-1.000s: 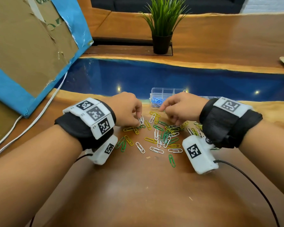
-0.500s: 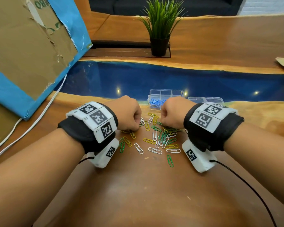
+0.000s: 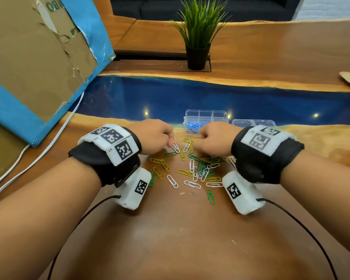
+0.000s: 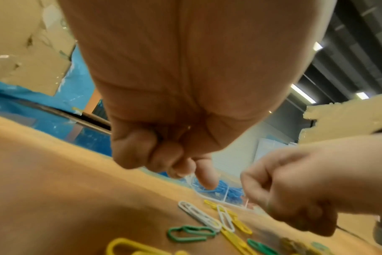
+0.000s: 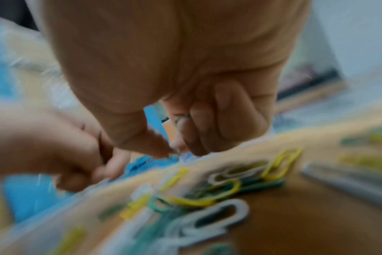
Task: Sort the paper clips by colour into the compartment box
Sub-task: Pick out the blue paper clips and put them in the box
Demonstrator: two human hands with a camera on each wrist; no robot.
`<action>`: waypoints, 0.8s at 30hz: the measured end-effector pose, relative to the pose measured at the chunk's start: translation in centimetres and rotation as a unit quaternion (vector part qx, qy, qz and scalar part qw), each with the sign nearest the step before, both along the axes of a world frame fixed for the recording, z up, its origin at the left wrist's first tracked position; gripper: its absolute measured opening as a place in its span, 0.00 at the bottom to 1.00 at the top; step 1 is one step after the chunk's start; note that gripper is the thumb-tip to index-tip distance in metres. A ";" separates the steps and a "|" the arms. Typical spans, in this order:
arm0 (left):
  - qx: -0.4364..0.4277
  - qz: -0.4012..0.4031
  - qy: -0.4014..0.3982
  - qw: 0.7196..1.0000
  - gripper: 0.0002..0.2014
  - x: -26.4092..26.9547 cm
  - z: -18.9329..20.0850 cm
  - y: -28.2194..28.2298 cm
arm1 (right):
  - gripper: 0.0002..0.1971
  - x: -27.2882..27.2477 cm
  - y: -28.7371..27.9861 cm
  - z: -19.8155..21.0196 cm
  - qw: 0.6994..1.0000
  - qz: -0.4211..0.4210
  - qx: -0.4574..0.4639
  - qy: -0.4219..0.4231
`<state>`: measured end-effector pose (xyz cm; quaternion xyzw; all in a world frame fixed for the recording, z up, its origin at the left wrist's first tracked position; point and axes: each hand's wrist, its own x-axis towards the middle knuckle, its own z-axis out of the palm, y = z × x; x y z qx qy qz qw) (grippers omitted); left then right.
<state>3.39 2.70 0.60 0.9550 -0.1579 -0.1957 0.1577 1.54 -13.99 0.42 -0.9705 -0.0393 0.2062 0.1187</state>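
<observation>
While the wooden table [image 3: 170,239] carries everything, the clear compartment box [image 3: 205,118] stands at its blue strip with blue clips in its near-left compartment. Just in front, the left hand [image 3: 153,136] and right hand [image 3: 212,138] hover with curled fingers over the scattered paper clips [image 3: 198,170]. The left hand seems to pinch a white clip [image 4: 189,177]; the right hand pinches a green clip [image 5: 182,118], though blur hides detail.

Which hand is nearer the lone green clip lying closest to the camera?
Right. The right hand works the pile's far side, above and slightly right of the green clip; the left hand is farther off, up and to its left.
</observation>
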 end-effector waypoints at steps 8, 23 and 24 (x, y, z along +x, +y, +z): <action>0.084 -0.019 -0.032 0.996 0.08 0.1 -1.0 -0.1 | 0.10 0.5 -0.5 0.2 0.811 -0.227 0.518 0.151; 0.116 -0.006 -0.041 0.992 0.06 0.0 -0.8 -1.0 | 0.13 -0.4 1.8 -0.8 0.997 0.039 -0.043 -0.052; 0.119 0.000 -0.048 0.992 0.08 0.1 -0.9 -0.9 | 0.12 -0.4 1.9 -0.8 0.996 0.043 -0.050 -0.053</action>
